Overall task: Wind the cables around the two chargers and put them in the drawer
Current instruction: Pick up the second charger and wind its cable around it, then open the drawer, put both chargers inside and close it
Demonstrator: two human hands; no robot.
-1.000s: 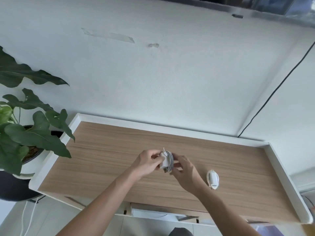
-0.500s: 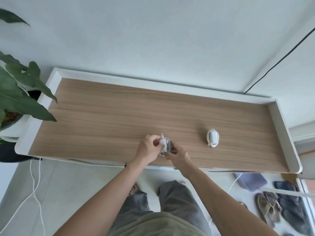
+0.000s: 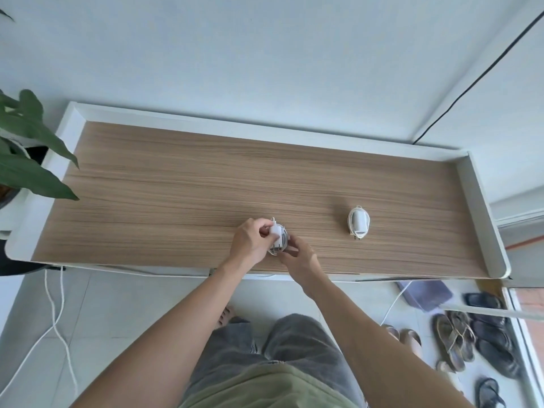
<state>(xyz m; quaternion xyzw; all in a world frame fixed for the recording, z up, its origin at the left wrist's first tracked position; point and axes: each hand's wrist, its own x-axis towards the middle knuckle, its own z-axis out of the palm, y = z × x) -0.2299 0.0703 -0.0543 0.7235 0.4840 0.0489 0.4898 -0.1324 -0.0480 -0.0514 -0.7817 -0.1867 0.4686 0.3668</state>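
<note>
- White charger (image 3: 276, 233), cable wound round it, sits in our left hand (image 3: 253, 242), fingers curled about it just above the wooden desk top (image 3: 176, 184), near the front edge.
- Our right hand (image 3: 299, 257) pinches its lower side.
- We see the second charger (image 3: 358, 222), already wound, lying apart to the right.

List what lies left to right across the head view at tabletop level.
Plant → left hand holding charger → right hand → wound charger → table's right rim.
</note>
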